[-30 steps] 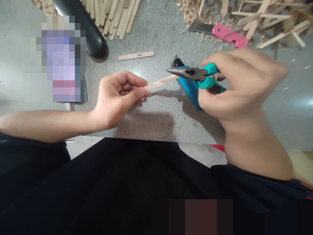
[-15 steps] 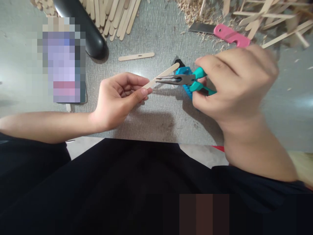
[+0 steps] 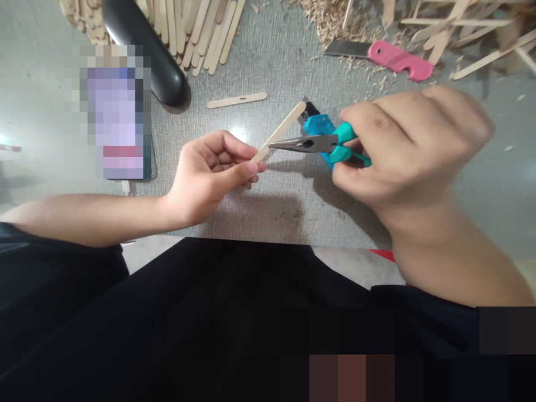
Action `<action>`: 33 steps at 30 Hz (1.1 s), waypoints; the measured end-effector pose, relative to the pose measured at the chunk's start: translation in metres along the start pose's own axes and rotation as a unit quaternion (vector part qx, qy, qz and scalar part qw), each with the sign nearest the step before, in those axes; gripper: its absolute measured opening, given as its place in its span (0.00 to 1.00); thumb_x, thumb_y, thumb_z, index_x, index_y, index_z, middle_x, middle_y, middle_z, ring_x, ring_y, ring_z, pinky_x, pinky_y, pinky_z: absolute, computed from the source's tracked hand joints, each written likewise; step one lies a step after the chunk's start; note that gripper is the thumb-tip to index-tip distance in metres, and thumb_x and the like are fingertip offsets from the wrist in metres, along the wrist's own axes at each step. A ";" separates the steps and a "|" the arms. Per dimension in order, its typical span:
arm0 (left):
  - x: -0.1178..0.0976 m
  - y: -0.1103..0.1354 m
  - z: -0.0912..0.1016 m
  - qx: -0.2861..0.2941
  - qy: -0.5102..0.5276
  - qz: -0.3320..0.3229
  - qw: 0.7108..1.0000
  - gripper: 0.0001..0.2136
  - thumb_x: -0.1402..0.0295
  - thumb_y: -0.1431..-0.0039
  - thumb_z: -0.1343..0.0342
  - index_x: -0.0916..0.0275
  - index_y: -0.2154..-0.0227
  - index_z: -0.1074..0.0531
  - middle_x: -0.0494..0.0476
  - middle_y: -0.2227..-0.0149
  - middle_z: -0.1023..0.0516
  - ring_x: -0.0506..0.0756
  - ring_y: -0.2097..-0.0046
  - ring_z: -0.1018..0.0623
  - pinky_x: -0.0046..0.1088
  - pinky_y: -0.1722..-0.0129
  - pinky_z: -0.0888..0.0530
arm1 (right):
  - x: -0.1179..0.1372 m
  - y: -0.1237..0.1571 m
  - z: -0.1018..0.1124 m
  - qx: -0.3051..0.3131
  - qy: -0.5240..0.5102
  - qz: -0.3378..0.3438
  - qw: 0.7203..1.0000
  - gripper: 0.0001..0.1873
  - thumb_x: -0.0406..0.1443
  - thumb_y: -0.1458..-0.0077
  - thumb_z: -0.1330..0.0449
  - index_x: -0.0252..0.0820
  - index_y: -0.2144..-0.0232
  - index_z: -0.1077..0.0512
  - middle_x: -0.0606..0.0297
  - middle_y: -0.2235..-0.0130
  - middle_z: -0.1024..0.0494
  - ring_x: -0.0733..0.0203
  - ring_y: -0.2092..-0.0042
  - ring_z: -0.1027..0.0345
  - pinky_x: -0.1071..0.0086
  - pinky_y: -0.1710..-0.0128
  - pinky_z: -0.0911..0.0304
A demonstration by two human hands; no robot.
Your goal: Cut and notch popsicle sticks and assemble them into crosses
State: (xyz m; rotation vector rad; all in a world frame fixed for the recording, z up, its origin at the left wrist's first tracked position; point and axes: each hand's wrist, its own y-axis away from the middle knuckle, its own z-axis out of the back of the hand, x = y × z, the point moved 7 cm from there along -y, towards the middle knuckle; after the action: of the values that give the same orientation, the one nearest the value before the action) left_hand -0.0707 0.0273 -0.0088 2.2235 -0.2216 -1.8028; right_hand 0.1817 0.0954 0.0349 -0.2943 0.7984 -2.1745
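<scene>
Between thumb and fingers, my left hand [image 3: 218, 178] pinches the lower end of a wooden popsicle stick [image 3: 285, 127], which slants up to the right. My right hand [image 3: 410, 145] is wrapped around the teal handles of needle-nose pliers [image 3: 312, 144]. The plier jaws are closed, with their tips at the stick's edge just above my left fingertips. Beneath the pliers lies a blue utility knife [image 3: 317, 124], partly hidden. Another popsicle stick [image 3: 237, 100] with a small slot in its middle rests flat on the table beyond my left hand.
Stacked popsicle sticks [image 3: 201, 39] lie at the back, beside a black oblong case [image 3: 146, 53]. A phone [image 3: 115, 123] with a cable is at left. A pink-handled knife [image 3: 400, 60], wood shavings [image 3: 320, 22] and loose sticks [image 3: 456, 28] occupy the back right.
The plier jaws have gone from slightly parted to closed at the stick's edge. The held stick now slants more steeply. The whole view has shifted a little.
</scene>
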 end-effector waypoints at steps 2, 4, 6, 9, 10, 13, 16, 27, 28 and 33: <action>-0.001 0.000 -0.003 0.019 -0.010 0.010 1.000 0.09 0.73 0.39 0.19 0.61 0.66 0.16 0.55 0.67 0.09 0.54 0.68 0.09 0.27 0.67 0.09 | 0.003 -0.001 0.000 0.017 -0.011 -0.004 1.000 0.21 0.37 0.53 0.45 0.51 0.57 0.20 0.64 0.70 0.30 0.56 0.70 0.32 0.58 0.66 0.51; -0.003 0.001 -0.007 0.039 -0.015 0.017 0.999 0.08 0.73 0.39 0.19 0.62 0.65 0.15 0.56 0.66 0.09 0.54 0.68 0.09 0.27 0.65 0.08 | 0.009 -0.004 0.001 0.029 -0.044 0.005 0.999 0.22 0.36 0.56 0.44 0.50 0.57 0.21 0.65 0.69 0.28 0.56 0.69 0.32 0.60 0.67 0.49; -0.005 0.002 -0.010 0.049 -0.016 0.015 0.999 0.08 0.73 0.39 0.20 0.62 0.64 0.14 0.56 0.66 0.08 0.55 0.67 0.08 0.28 0.64 0.07 | 0.014 -0.009 0.005 0.028 -0.103 -0.008 0.994 0.19 0.34 0.56 0.44 0.48 0.60 0.23 0.66 0.69 0.29 0.59 0.69 0.35 0.62 0.68 0.48; -0.006 0.005 -0.011 0.037 -0.016 0.024 0.999 0.08 0.73 0.38 0.21 0.63 0.64 0.16 0.55 0.67 0.09 0.55 0.68 0.08 0.28 0.64 0.07 | 0.015 -0.015 0.004 0.051 -0.184 -0.069 0.979 0.11 0.31 0.48 0.43 0.46 0.64 0.24 0.68 0.70 0.33 0.63 0.69 0.40 0.65 0.69 0.48; -0.005 0.005 -0.012 0.030 -0.018 0.031 0.999 0.08 0.73 0.37 0.21 0.64 0.64 0.16 0.55 0.67 0.09 0.55 0.68 0.08 0.27 0.64 0.08 | 0.014 -0.016 0.003 0.059 -0.196 -0.088 0.975 0.09 0.31 0.46 0.43 0.46 0.64 0.24 0.69 0.70 0.34 0.63 0.68 0.41 0.66 0.69 0.48; -0.007 0.006 -0.012 0.016 -0.020 0.038 0.999 0.07 0.74 0.35 0.23 0.65 0.64 0.17 0.55 0.67 0.09 0.54 0.67 0.08 0.25 0.63 0.08 | 0.011 -0.013 -0.001 0.072 -0.165 -0.086 0.980 0.13 0.33 0.46 0.43 0.46 0.61 0.20 0.67 0.67 0.29 0.61 0.67 0.36 0.64 0.67 0.45; -0.008 0.005 -0.012 0.011 -0.024 0.036 0.999 0.07 0.75 0.34 0.24 0.65 0.63 0.18 0.55 0.67 0.08 0.54 0.66 0.07 0.25 0.65 0.09 | 0.006 -0.005 -0.010 0.101 -0.100 -0.060 0.988 0.20 0.35 0.45 0.42 0.48 0.53 0.16 0.63 0.62 0.21 0.54 0.63 0.27 0.59 0.62 0.37; -0.006 0.008 -0.010 0.007 -0.044 0.046 0.998 0.07 0.74 0.34 0.24 0.64 0.63 0.18 0.55 0.68 0.09 0.56 0.67 0.08 0.24 0.69 0.11 | 0.002 0.008 -0.019 0.198 0.002 -0.073 0.977 0.26 0.36 0.39 0.43 0.47 0.43 0.15 0.56 0.56 0.19 0.42 0.53 0.20 0.47 0.52 0.31; -0.006 0.008 -0.011 0.010 -0.042 0.050 0.998 0.08 0.74 0.34 0.24 0.64 0.64 0.19 0.55 0.68 0.09 0.56 0.68 0.08 0.25 0.69 0.11 | 0.001 0.009 -0.020 0.199 0.016 -0.070 0.977 0.27 0.36 0.40 0.43 0.47 0.43 0.15 0.56 0.57 0.20 0.42 0.54 0.21 0.47 0.53 0.31; -0.004 0.007 -0.010 0.012 -0.037 0.056 0.998 0.08 0.75 0.35 0.26 0.63 0.65 0.20 0.54 0.70 0.10 0.55 0.72 0.10 0.27 0.71 0.11 | -0.008 0.010 -0.022 0.170 0.037 -0.078 0.982 0.27 0.36 0.47 0.41 0.45 0.47 0.15 0.55 0.59 0.22 0.40 0.56 0.21 0.51 0.57 0.32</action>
State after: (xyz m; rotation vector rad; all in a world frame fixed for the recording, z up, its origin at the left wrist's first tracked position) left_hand -0.0613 0.0227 -0.0009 2.1171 -0.3765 -1.8328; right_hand 0.1832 0.1066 0.0119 -0.1035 0.4425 -2.4339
